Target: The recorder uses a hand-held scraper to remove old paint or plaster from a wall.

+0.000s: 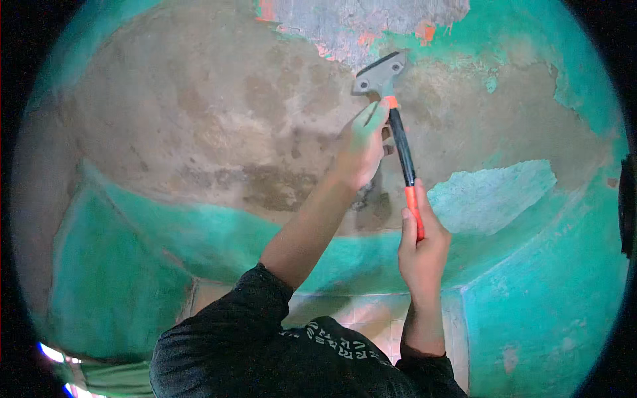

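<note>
A long-handled scraper [380,77] with a wide metal head and a black and orange handle lies in both hands, its blade at the wall near the lower edge of a pale grey patch [368,30]. My left hand [366,142] holds the handle just below the head; some of its fingers are hidden behind. Lower down, my right hand [425,239] is closed around the orange grip at the handle's end. Around the blade, bare brown-grey plaster [224,119] meets peeling green paint [463,47]. Whether the blade touches the wall cannot be told.
A light green painted patch [492,196] with ragged edges remains on the wall right of my right hand. Green wall surfaces [537,318] stand at both sides, and a tiled surface [368,318] shows below. A dark object [627,206] is at the far right rim.
</note>
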`<action>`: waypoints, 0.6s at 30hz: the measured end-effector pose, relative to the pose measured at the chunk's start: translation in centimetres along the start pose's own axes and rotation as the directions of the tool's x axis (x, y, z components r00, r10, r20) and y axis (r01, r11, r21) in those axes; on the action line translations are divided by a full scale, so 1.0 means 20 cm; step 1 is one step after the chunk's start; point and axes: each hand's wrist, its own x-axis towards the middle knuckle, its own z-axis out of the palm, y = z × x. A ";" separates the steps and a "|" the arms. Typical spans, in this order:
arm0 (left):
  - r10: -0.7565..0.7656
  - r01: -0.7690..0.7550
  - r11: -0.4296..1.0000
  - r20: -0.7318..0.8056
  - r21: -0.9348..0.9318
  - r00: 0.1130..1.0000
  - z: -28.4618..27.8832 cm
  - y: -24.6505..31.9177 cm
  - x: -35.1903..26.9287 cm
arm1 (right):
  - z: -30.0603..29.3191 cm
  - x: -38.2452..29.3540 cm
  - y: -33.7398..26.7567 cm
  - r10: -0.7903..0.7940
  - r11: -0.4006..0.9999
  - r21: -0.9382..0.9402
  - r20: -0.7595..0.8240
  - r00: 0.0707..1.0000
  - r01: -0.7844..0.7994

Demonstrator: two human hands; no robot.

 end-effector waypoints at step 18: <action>-0.292 0.340 0.937 0.363 -0.075 0.885 -0.32 0.05 0.00 | 0.60 -0.25 -0.62 0.709 0.636 0.435 -0.004 0.705 -0.637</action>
